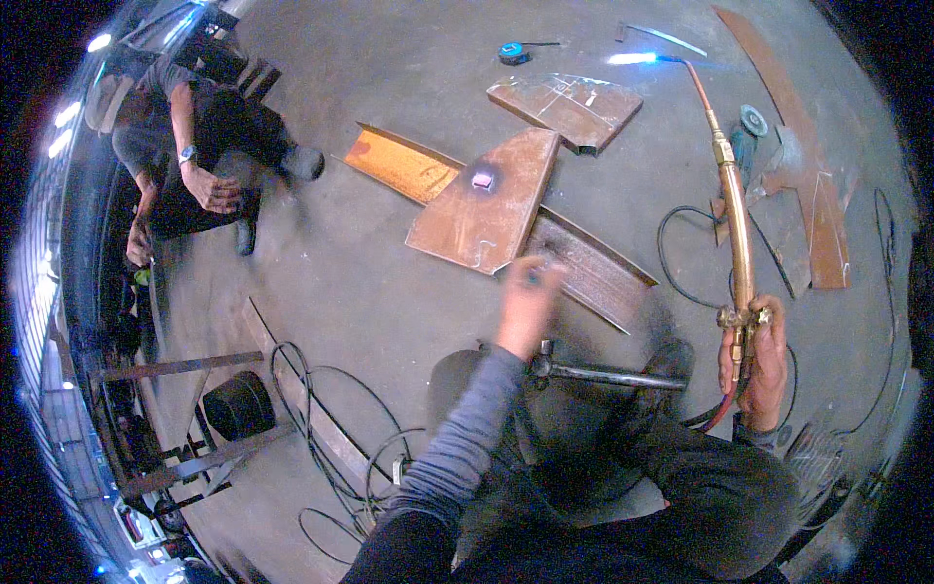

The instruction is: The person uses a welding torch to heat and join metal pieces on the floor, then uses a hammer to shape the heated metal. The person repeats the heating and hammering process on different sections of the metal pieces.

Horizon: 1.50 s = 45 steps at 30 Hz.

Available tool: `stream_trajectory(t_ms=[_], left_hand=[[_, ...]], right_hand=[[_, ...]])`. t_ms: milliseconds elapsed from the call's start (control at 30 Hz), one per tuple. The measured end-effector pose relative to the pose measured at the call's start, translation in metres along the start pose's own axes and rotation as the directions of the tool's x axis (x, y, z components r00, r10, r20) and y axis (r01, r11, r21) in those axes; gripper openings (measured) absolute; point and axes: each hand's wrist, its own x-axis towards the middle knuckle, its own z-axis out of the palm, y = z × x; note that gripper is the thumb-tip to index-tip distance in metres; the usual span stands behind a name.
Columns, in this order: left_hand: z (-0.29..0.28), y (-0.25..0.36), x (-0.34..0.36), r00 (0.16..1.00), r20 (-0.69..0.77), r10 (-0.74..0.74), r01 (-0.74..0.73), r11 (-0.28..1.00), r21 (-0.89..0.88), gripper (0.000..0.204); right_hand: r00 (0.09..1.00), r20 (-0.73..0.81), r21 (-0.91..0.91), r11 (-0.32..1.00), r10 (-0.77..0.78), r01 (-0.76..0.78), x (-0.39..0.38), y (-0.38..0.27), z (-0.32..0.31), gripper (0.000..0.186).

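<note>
My right hand (761,355) grips a brass cutting torch (736,214), with a bright blue-white flame (637,58) at its tip. Motion blurs my left hand (530,297) over the near edge of a rusty trapezoid steel plate (462,219); I cannot make out what, if anything, it holds. A small pinkish-white bright square (482,182) shows in a dark patch on that plate. The plate lies across an orange steel channel (394,156) and a grey-brown one (593,273). A dark metal bar with a head (613,378) lies just below my left hand, near my legs.
A co-worker (195,146) crouches at the left. A tape measure (514,53), a marked plate (564,102), an angle grinder (746,136) and long steel scraps (827,234) lie on the floor. Loose cables (311,370), a steel frame (185,368) and a black container (236,407) are at lower left.
</note>
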Motion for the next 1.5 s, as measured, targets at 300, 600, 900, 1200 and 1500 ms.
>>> stream_trajectory(t_ms=[300, 600, 900, 1200, 1500], left_hand=[[-0.109, -0.118, 0.085, 0.821, 0.128, -0.556, 0.490, 0.573, -0.656, 0.029], [-0.105, -0.108, 0.094, 0.825, 0.255, -0.504, 0.523, 0.512, -0.681, 0.024], [-0.092, -0.105, 0.071, 0.777, 0.345, -0.527, 0.612, 0.760, -0.218, 0.038], [-0.103, -0.082, 0.068, 0.832, 0.141, -0.537, 0.531, 0.844, 0.080, 0.044], [0.047, 0.077, -0.014, 0.793, 0.604, 0.078, 0.131, 0.946, -0.295, 0.034]], right_hand=[[0.999, 0.042, -0.005, 1.000, -0.002, 0.002, 0.000, -0.004, 0.001, 0.044], [0.999, 0.012, -0.034, 0.999, 0.041, -0.040, 0.000, -0.014, 0.011, 0.048], [0.996, 0.053, -0.095, 0.993, 0.071, -0.065, 0.001, -0.020, 0.011, 0.050], [0.986, 0.066, -0.113, 0.983, 0.155, -0.147, 0.003, -0.031, 0.011, 0.029], [0.929, 0.084, -0.410, 0.862, 0.360, -0.297, 0.012, -0.062, -0.010, 0.040]])
